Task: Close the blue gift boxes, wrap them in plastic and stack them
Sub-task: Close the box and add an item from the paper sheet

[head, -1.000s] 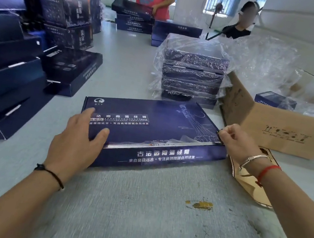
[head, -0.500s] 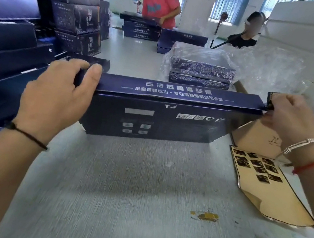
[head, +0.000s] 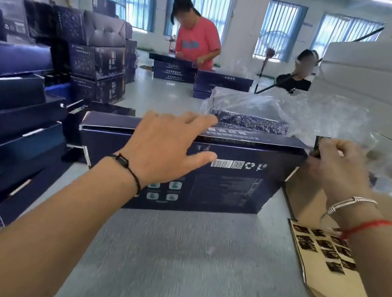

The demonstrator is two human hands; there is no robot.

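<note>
Shifted inward from the box's left corner, the left hand lies spread-fingered over the upended blue gift box on the worktop, right hand pinching its end flap; seemingly light, stiff card, best held by the edges.

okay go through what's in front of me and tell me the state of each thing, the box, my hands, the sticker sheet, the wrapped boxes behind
Blue gift box: stood on edge on the table, underside towards you, top flap not fully shut.
Left hand: fingers spread over the box's top edge.
Right hand: pinching a small dark sticker at the box's right corner.
Sticker sheet: lying flat, partly used.
Wrapped boxes: stacked, covered in plastic.
Cardboard carton: open.
</note>
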